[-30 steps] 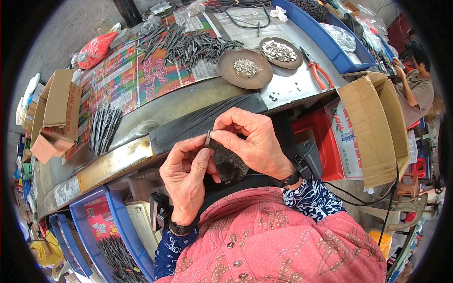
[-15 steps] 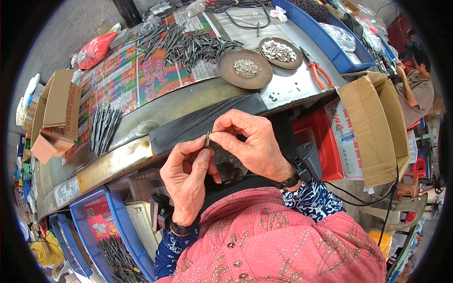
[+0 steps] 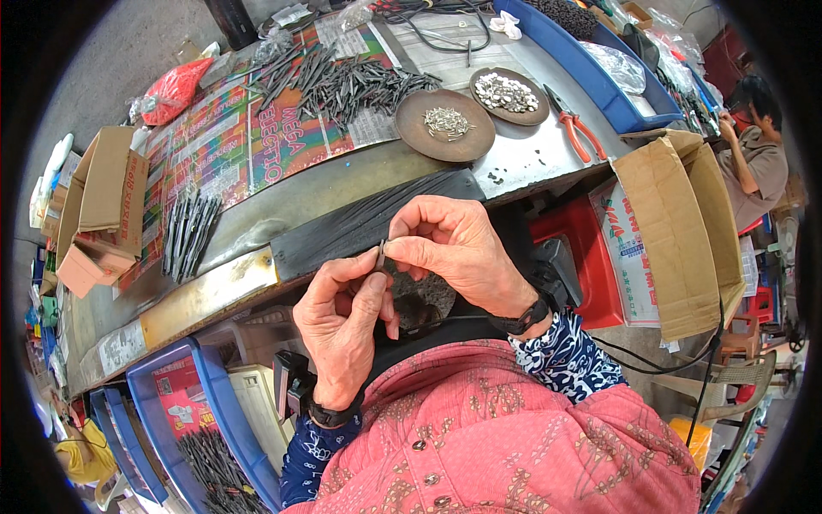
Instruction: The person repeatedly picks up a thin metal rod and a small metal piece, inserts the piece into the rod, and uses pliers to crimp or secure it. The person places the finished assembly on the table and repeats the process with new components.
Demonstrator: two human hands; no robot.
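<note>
Fitting a small metal piece together, held up between both hands

The left hand [image 3: 342,330] and the right hand [image 3: 458,253] meet in front of the chest, fingertips pinched together on a small dark metal piece [image 3: 381,254], which sits just above the near edge of the surface [image 3: 257,214]. Both hands are closed on it, the right thumb and forefinger on its top, the left fingers bracing it from below. This looks like the joining or pressing step of an assembly, with the piece not yet set down. The next move probably calls for a steady pinch and fine alignment, as the part is tiny. Beyond lie a heap of dark metal rods [image 3: 351,81], two round trays of small silvery parts [image 3: 445,124], and orange-handled pliers [image 3: 575,128].
</note>
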